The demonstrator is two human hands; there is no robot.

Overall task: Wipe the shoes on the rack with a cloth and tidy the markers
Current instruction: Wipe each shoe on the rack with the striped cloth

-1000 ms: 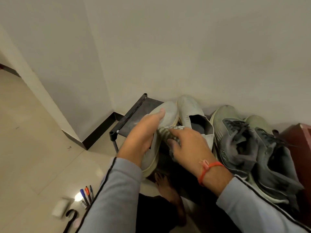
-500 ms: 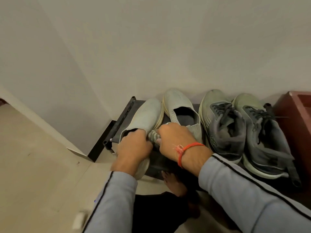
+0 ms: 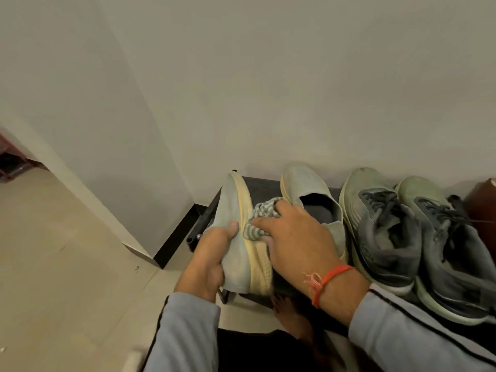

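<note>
Your left hand (image 3: 212, 253) grips a pale slip-on shoe (image 3: 241, 237), fingers wrapped round its upper with the thumb on top, and the shoe is tipped onto its side so the yellowish sole faces right. It sits at the left end of the black rack (image 3: 206, 218), heel toward you. Your right hand (image 3: 298, 237) presses a striped cloth (image 3: 261, 218) against that sole, fingers curled over the bunched fabric. An orange thread bracelet (image 3: 326, 280) circles your right wrist.

Just beside your right hand, the matching slip-on (image 3: 308, 191) stands upright on the rack, toe to the wall. To its right a pair of grey laced trainers (image 3: 389, 229) rests side by side, touching each other. A red-brown box (image 3: 483, 202) shows at the far right edge. Your bare foot (image 3: 292, 315) is on the floor below the rack.
</note>
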